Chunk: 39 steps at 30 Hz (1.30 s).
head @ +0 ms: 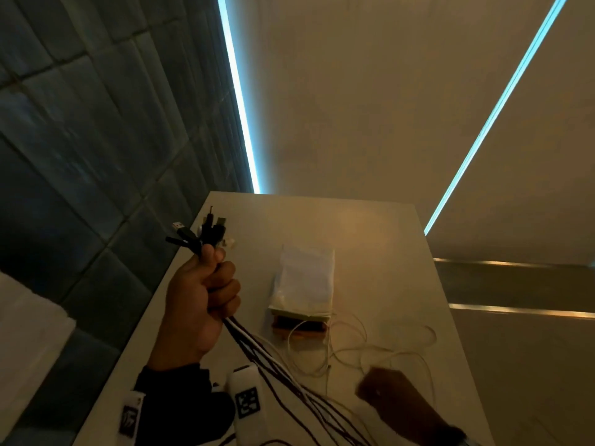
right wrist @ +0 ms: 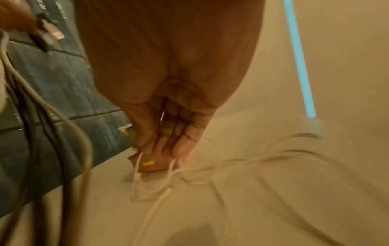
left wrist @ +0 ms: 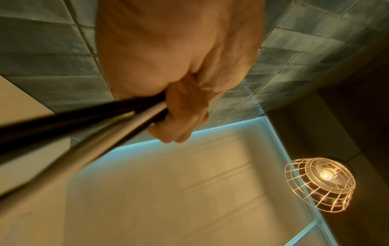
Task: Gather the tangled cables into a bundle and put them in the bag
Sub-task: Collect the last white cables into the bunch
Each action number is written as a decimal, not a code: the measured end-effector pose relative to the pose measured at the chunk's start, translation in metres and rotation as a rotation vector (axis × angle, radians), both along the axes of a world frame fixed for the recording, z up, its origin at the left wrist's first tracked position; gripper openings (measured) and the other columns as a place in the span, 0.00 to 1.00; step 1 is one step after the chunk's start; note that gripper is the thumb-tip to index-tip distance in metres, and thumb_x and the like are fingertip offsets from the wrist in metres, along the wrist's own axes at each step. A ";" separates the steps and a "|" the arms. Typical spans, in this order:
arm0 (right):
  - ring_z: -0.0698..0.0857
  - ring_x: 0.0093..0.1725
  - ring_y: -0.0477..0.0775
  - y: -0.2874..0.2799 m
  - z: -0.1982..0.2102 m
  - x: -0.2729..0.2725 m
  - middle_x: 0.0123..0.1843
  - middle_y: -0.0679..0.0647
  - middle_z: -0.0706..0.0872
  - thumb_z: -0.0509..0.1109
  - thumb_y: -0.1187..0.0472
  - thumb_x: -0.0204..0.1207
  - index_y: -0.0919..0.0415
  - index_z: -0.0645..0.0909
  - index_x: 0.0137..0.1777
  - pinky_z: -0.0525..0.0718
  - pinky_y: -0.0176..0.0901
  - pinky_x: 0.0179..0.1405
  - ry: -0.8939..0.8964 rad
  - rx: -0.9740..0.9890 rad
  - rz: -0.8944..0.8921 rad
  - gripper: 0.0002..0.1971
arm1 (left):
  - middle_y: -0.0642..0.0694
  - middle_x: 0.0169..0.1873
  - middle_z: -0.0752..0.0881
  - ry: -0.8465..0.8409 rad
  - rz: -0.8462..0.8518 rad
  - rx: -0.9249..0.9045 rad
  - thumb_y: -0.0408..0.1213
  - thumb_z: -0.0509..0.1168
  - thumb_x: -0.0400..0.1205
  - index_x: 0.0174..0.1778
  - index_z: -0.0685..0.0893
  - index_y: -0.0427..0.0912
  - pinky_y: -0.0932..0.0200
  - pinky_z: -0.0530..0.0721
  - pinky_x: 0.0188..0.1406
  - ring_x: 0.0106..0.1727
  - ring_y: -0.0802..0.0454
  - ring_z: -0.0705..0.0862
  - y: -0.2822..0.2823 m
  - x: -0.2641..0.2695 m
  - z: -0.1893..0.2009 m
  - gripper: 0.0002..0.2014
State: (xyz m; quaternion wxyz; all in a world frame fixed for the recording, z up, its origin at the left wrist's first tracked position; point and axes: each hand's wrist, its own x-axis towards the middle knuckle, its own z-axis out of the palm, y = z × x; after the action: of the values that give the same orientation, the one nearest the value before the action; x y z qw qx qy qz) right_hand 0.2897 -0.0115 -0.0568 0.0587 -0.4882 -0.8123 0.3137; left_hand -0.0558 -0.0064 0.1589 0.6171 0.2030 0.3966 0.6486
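My left hand (head: 199,294) is raised over the table's left side and grips a bundle of black and white cables (head: 277,368). Their plug ends (head: 209,230) stick up above my fist, and the strands trail down to the lower right. In the left wrist view my fingers (left wrist: 183,119) are wrapped round the cables (left wrist: 84,133). A pale translucent bag (head: 304,278) lies mid-table. Thin white cables (right wrist: 136,176) lie in loose loops in front of it. My right hand (head: 386,391), blurred, hovers over those loops with its fingers (right wrist: 147,133) straight, held together and holding nothing.
A brown block with a yellow mark (right wrist: 151,166) sits at the bag's near end (head: 299,329). The table (head: 386,252) ends at a dark tiled wall (head: 80,140) on the left and drops off on the right. A caged lamp (left wrist: 320,183) hangs overhead.
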 end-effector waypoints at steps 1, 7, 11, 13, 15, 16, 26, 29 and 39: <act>0.81 0.47 0.39 0.002 0.010 -0.036 0.46 0.44 0.85 0.65 0.56 0.79 0.50 0.86 0.47 0.79 0.33 0.49 0.066 -0.014 0.013 0.08 | 0.56 0.16 0.63 -0.006 -0.005 -0.012 0.47 0.53 0.83 0.34 0.71 0.46 0.71 0.55 0.13 0.13 0.63 0.55 -0.001 0.001 -0.001 0.13; 0.75 0.72 0.58 0.033 -0.004 -0.135 0.75 0.54 0.73 0.64 0.50 0.80 0.56 0.72 0.74 0.75 0.48 0.68 -0.207 -0.173 0.117 0.23 | 0.56 0.16 0.62 0.013 0.006 -0.059 0.45 0.49 0.87 0.34 0.71 0.46 0.70 0.53 0.14 0.12 0.63 0.58 -0.006 -0.002 -0.004 0.17; 0.77 0.66 0.66 0.025 -0.023 -0.145 0.70 0.60 0.76 0.58 0.52 0.82 0.61 0.73 0.69 0.77 0.56 0.61 -0.385 -0.082 0.200 0.20 | 0.55 0.17 0.62 0.018 0.028 -0.084 0.45 0.50 0.87 0.34 0.71 0.46 0.71 0.54 0.14 0.13 0.62 0.57 -0.006 -0.006 -0.008 0.17; 0.78 0.63 0.66 0.022 -0.026 -0.143 0.65 0.62 0.78 0.55 0.55 0.83 0.63 0.76 0.63 0.77 0.56 0.59 -0.415 -0.105 0.235 0.16 | 0.55 0.16 0.62 0.013 0.033 -0.088 0.45 0.50 0.87 0.34 0.71 0.46 0.71 0.54 0.13 0.13 0.62 0.57 -0.006 -0.008 -0.011 0.16; 0.79 0.61 0.63 0.023 -0.025 -0.138 0.61 0.61 0.79 0.56 0.58 0.81 0.63 0.77 0.56 0.77 0.53 0.57 -0.339 -0.149 0.224 0.12 | 0.55 0.17 0.63 0.019 0.039 -0.086 0.45 0.50 0.87 0.34 0.71 0.45 0.70 0.53 0.14 0.13 0.62 0.57 -0.005 -0.009 -0.015 0.16; 0.79 0.60 0.62 0.024 -0.021 -0.136 0.59 0.60 0.81 0.58 0.60 0.79 0.63 0.79 0.54 0.77 0.51 0.56 -0.282 -0.170 0.203 0.11 | 0.55 0.17 0.63 0.032 0.044 -0.085 0.45 0.50 0.87 0.34 0.71 0.45 0.69 0.53 0.14 0.13 0.62 0.57 -0.004 -0.008 -0.017 0.16; 0.79 0.29 0.36 0.041 0.088 -0.132 0.26 0.43 0.82 0.72 0.54 0.77 0.58 0.86 0.33 0.73 0.28 0.33 0.482 -0.134 -0.197 0.13 | 0.54 0.18 0.63 0.205 -0.049 -0.137 0.44 0.49 0.89 0.35 0.69 0.44 0.68 0.54 0.16 0.15 0.60 0.57 0.006 0.012 -0.031 0.16; 0.74 0.21 0.41 0.040 0.121 -0.138 0.21 0.43 0.75 0.67 0.61 0.82 0.70 0.81 0.38 0.71 0.32 0.24 0.796 -0.383 -0.289 0.14 | 0.52 0.20 0.62 0.312 -0.098 -0.172 0.43 0.50 0.90 0.35 0.68 0.45 0.63 0.51 0.20 0.17 0.58 0.56 0.007 0.024 -0.035 0.16; 0.65 0.22 0.51 0.030 0.150 -0.163 0.27 0.57 0.74 0.62 0.61 0.83 0.67 0.77 0.44 0.64 0.45 0.27 1.261 -0.608 -0.236 0.10 | 0.51 0.20 0.66 0.502 -0.126 -0.036 0.57 0.61 0.78 0.46 0.79 0.37 0.65 0.62 0.17 0.17 0.57 0.62 0.001 0.057 -0.025 0.23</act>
State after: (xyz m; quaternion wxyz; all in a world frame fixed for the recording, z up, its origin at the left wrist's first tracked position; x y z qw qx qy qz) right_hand 0.1269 0.0187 0.0934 0.4126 -0.2933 -0.4416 0.7408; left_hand 0.0015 -0.0050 0.1343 0.5421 0.3708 0.5353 0.5311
